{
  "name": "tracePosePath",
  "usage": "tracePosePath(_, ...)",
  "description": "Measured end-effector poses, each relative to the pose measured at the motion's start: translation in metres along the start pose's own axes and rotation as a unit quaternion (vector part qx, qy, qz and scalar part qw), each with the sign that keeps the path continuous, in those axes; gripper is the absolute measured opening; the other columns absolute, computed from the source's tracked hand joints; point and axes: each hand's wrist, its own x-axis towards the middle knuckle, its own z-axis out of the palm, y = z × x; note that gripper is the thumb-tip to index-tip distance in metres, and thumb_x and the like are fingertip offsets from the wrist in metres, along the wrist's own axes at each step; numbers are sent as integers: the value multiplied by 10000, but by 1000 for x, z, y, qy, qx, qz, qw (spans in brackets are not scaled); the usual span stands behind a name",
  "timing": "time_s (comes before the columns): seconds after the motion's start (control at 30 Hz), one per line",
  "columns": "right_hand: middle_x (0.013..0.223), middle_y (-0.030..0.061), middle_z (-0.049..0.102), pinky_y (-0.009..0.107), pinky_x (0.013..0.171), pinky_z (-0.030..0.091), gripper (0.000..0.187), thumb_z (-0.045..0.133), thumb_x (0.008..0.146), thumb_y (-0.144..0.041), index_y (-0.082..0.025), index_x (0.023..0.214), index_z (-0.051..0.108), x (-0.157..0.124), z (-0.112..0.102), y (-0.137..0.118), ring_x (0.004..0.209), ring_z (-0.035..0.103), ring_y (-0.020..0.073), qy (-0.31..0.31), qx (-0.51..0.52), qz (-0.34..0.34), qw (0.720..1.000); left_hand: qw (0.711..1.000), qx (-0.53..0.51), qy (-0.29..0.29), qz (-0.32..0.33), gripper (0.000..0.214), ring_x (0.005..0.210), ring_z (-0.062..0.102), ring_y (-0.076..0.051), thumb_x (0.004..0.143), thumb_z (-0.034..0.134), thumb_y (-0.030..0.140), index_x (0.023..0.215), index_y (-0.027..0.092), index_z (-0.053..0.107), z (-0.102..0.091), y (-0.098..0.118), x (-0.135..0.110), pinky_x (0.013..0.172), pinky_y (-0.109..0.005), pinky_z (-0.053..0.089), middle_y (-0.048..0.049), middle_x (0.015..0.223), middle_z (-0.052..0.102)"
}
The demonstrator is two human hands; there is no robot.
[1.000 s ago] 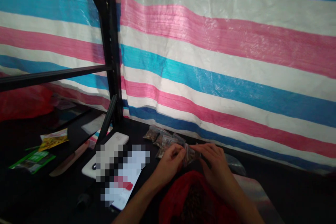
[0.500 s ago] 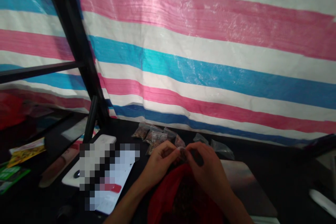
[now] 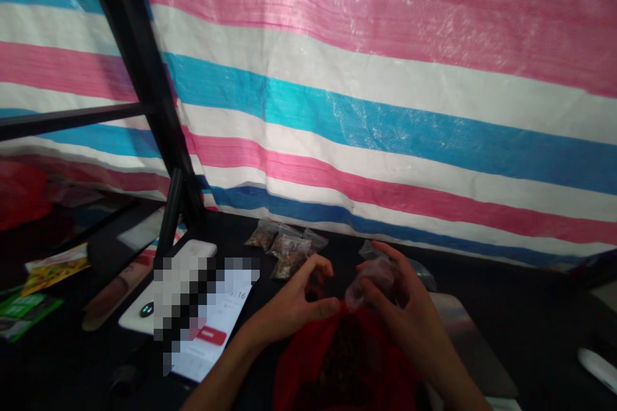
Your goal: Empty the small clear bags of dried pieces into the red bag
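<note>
Red showed first in the head view: a red bag (image 3: pixel 347 359) of dark loose matter sat just below your hands. Your right hand (image 3: pixel 405 308) had its grip clamped on a clear plastic bag (image 3: pixel 373 279), held up over that red bag; the clear bag looked empty or nearly so. Your left hand (image 3: pixel 294 302) was beside it with its grip apart, fingers curved around nothing. That clear bag was the thing in hand. Farther along the black counter (image 3: pixel 231 231), small filled bags (image 3: pixel 284 250) lay grouped, well to the right of a black metal shelf upright (image 3: pixel 149 77), and another clear bag (image 3: pixel 421 276) lay just behind your right hand. A white phone (image 3: pixel 168 289), partly pixelated, lay left of your hands, and a striped tarpaulin (image 3: pixel 385 109) hung behind everything.
</note>
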Motion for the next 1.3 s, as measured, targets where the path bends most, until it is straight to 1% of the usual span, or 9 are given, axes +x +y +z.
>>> tracePosePath(0.13, 1121, 51, 711, 324, 842, 606, 571, 648, 872, -370, -283, 1401, 453, -21, -6, -3, 927, 725, 194, -41, -37, -14, 998, 986, 31, -125, -104, 459, 789, 447, -124, 634, 778, 139, 1015, 211, 533, -10, 2, -3, 678, -228, 354, 48, 897, 501)
tracePosePath(0.27, 1209, 58, 706, 351, 893, 602, 572, 670, 838, -295, -305, 1389, 516, -34, -6, -7, 1013, 722, 220, -126, -124, -26, 984, 989, -8, -97, -108, 358, 754, 464, -116, 628, 613, 36, 937, 196, 528, -8, -2, 0, 664, -235, 342, 49, 867, 521)
tracePosePath(0.37, 1275, 60, 694, 387, 950, 580, 599, 685, 811, -259, -331, 1389, 547, -38, -9, -5, 1097, 699, 247, -145, -187, -76, 969, 992, -38, -66, -101, 311, 740, 448, -116, 652, 650, 74, 924, 188, 551, -6, 0, 2, 657, -241, 324, 45, 831, 514)
tracePosePath(0.47, 1279, 67, 700, 423, 973, 568, 599, 723, 747, -262, -335, 1332, 616, -40, -14, 1, 1121, 689, 291, -163, -219, -134, 953, 992, -116, -16, -41, 281, 808, 468, -133, 675, 695, 122, 925, 188, 585, -7, 11, -1, 708, -247, 344, 18, 876, 532)
tracePosePath(0.53, 1285, 76, 699, 444, 972, 567, 592, 738, 720, -270, -333, 1301, 646, -41, -17, 4, 1126, 684, 318, -165, -230, -144, 948, 979, -203, -28, -7, 274, 843, 495, -148, 676, 713, 153, 922, 183, 595, -7, 20, -6, 734, -257, 367, -9, 913, 556)
tracePosePath(0.63, 1320, 84, 676, 466, 971, 563, 603, 704, 771, -261, -336, 1360, 601, -41, -18, 3, 1164, 661, 323, -148, -227, -117, 956, 953, -282, -111, -19, 292, 827, 540, -164, 673, 762, 198, 917, 180, 604, -6, 33, -14, 738, -275, 402, -34, 896, 589)
tracePosePath(0.83, 1223, 87, 693, 430, 957, 560, 714, 643, 831, -183, -315, 1497, 424, -35, -15, -9, 1057, 691, 258, -201, -153, -25, 967, 955, -203, -207, -57, 275, 992, 615, -255, 760, 773, 296, 977, 206, 631, 5, 46, -25, 921, -412, 460, -83, 994, 656)
tracePosePath(1.03, 1092, 39, 717, 355, 887, 574, 626, 629, 889, -229, -290, 1474, 415, -26, -17, -16, 947, 703, 206, -220, -92, 4, 971, 955, -204, -211, -44, 268, 1029, 633, -251, 781, 776, 288, 988, 202, 629, 8, 42, -19, 982, -436, 438, -68, 943, 673)
tracePosePath(1.3, 1139, 41, 704, 361, 910, 574, 605, 657, 879, -291, -286, 1448, 452, -20, -28, -12, 986, 701, 216, -172, -114, -13, 978, 948, -235, -206, -58, 288, 1002, 647, -244, 785, 777, 274, 1006, 206, 606, 6, 35, -17, 993, -438, 436, -61, 901, 688)
